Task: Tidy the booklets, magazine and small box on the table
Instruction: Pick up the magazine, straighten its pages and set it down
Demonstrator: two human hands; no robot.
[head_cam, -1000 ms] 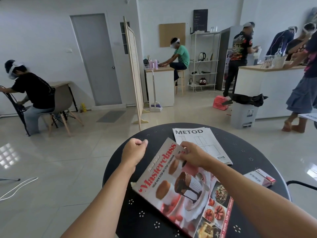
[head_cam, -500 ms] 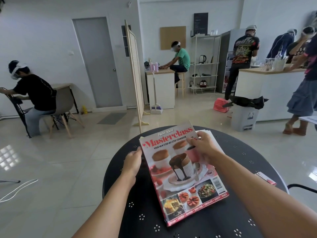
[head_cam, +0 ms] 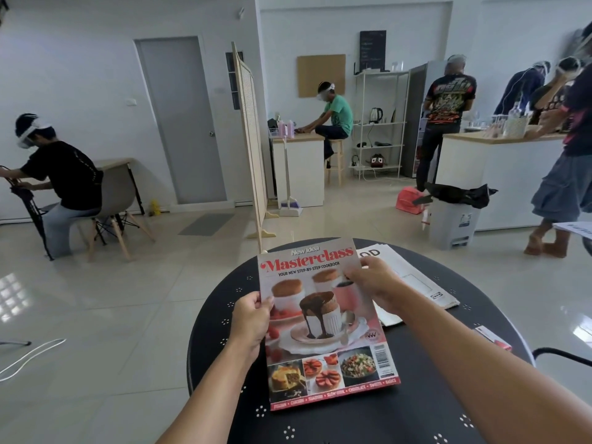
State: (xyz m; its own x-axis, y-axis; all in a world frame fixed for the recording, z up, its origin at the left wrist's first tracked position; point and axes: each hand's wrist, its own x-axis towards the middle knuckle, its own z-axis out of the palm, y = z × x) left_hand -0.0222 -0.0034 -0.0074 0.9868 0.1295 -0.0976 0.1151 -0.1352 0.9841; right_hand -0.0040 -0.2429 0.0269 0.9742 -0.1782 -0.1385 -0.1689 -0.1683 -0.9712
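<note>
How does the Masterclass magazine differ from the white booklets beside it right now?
The magazine has a glossy colour cover of desserts; the booklets are plain white with black print. The magazine is gripped by the left hand and right hand; the booklets lie untouched. The magazine overlaps the booklets' left edge. Both are on the black round table.

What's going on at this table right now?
A person holds a glossy red-and-white Masterclass cookbook magazine with both hands over the round black perforated metal table: the left hand grips its left edge, the right hand its right edge near the top. White stapled instruction booklets lie partly under it on the right. A small white-and-red box sits near the table's right rim, untouched.
</note>
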